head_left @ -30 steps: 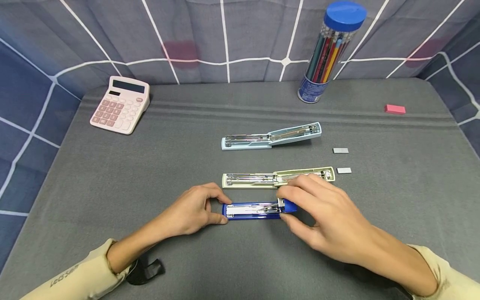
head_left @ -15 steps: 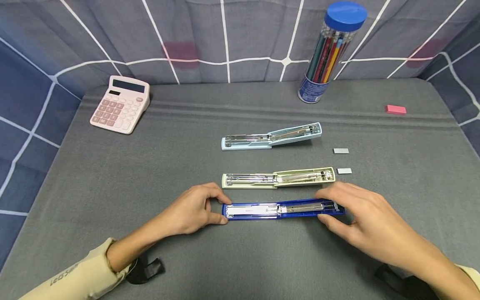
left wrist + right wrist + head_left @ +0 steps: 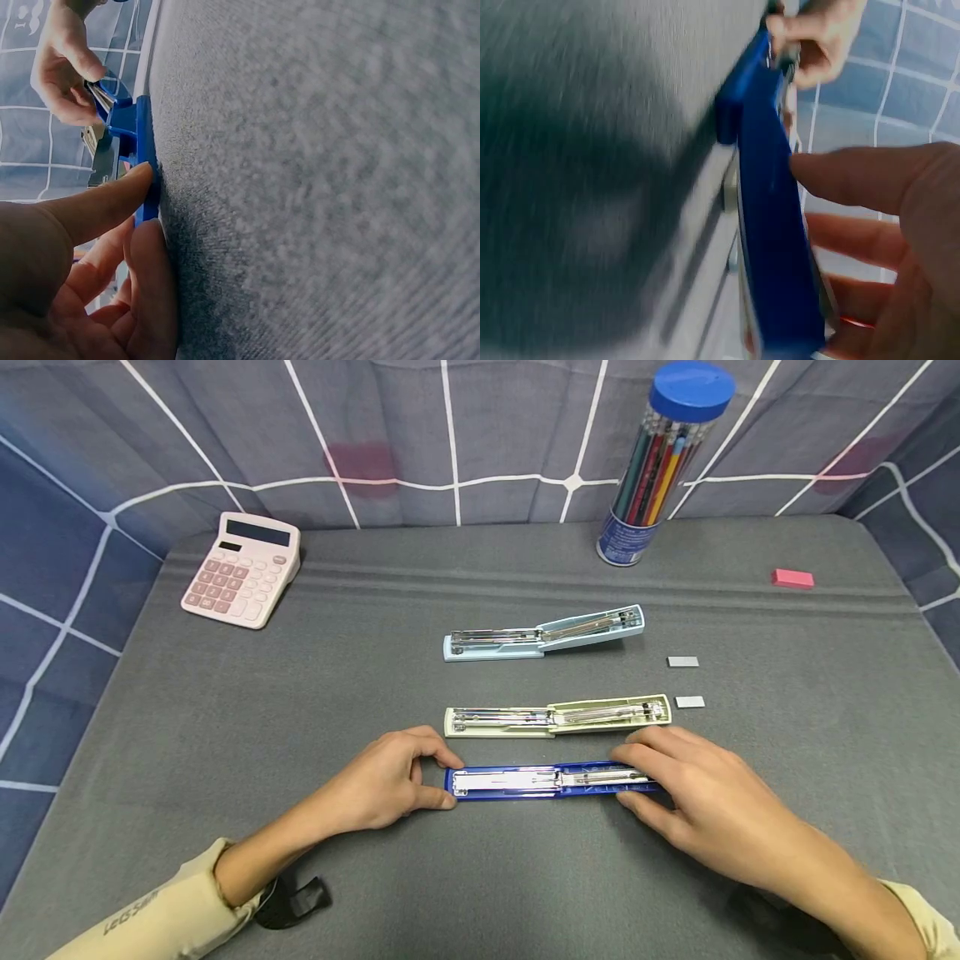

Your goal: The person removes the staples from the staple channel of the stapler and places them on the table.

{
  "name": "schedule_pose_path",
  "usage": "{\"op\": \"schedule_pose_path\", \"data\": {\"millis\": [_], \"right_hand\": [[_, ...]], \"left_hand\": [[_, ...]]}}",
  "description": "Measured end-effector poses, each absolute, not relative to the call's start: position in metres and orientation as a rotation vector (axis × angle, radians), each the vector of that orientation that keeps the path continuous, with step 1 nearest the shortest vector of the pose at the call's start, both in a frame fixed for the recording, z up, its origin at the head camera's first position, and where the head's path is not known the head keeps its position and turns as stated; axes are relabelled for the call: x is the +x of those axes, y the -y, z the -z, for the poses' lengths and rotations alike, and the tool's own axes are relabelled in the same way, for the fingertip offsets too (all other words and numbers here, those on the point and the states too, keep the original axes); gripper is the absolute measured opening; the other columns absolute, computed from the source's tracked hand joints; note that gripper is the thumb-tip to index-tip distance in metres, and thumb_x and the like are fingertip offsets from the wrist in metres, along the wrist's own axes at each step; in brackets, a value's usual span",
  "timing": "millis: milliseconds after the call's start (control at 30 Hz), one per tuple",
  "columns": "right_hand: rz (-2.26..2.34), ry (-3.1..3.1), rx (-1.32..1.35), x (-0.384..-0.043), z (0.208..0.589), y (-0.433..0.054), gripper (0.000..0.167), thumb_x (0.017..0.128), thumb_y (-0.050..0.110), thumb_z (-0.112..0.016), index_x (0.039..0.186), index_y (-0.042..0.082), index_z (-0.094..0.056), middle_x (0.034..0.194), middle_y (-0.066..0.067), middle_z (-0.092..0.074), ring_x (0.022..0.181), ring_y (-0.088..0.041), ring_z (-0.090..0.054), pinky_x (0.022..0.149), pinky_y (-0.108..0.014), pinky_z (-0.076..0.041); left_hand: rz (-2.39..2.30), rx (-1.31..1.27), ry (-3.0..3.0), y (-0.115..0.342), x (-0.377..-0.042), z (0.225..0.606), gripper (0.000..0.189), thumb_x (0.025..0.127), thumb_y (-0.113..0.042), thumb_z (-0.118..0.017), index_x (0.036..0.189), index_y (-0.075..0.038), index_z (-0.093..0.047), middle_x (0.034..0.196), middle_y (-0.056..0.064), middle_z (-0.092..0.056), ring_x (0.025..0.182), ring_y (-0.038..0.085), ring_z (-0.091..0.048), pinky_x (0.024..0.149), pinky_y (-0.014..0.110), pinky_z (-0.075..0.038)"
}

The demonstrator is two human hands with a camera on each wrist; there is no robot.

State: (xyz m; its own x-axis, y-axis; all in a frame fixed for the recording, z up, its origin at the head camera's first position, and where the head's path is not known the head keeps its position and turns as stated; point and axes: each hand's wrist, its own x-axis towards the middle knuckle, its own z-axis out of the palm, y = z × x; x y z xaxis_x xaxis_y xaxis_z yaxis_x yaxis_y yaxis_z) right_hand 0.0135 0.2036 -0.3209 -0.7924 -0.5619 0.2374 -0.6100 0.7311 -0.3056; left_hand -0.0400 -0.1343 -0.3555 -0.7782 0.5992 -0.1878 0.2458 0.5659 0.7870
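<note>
A blue stapler lies opened out on the grey table in the head view, metal rails facing up. My left hand pinches the end of its base between thumb and fingers. With thumb and fingers on either side, my right hand holds the swung-back top arm, whose far end is hidden under the hand. That arm slants up off the table in the right wrist view. Behind it lie an opened pale green stapler and an opened light blue stapler.
Two small strips of staples lie right of the staplers. A pink eraser is farther right. At the back stand a pink calculator and a clear tube of pencils with a blue lid. Checked cloth walls border the table.
The blue stapler's top arm has swung over to the right, then lifted back slightly. My right hand moved right with it, then a little left. The left hand stayed at the base.
</note>
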Motion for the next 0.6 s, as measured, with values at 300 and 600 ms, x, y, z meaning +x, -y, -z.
{"op": "schedule_pose_path", "data": {"millis": [300, 600], "right_hand": [[-0.702, 2.672, 1.126, 0.015, 0.333, -0.152, 0.024, 0.096, 0.03, -0.063, 0.11, 0.011, -0.067, 0.117, -0.004, -0.061, 0.109, -0.02, -0.056, 0.088, -0.042, -0.051], [-0.587, 2.778, 1.252, 0.015, 0.344, -0.126, 0.041, 0.087, 0.026, -0.074, 0.123, 0.011, -0.062, 0.127, -0.01, -0.058, 0.118, -0.026, -0.054, 0.099, -0.044, -0.047]], "left_hand": [[-1.09, 0.684, -2.358, 0.134, -0.04, 0.355, 0.03, 0.073, -0.011, -0.088, 0.1, -0.013, -0.074, 0.099, -0.008, -0.065, 0.053, 0.006, -0.049, 0.049, 0.025, -0.045], [-1.093, 0.689, -2.35, 0.134, -0.042, 0.356, 0.029, 0.074, -0.012, -0.088, 0.099, -0.012, -0.074, 0.095, -0.009, -0.064, 0.054, 0.006, -0.05, 0.049, 0.025, -0.046]]}}
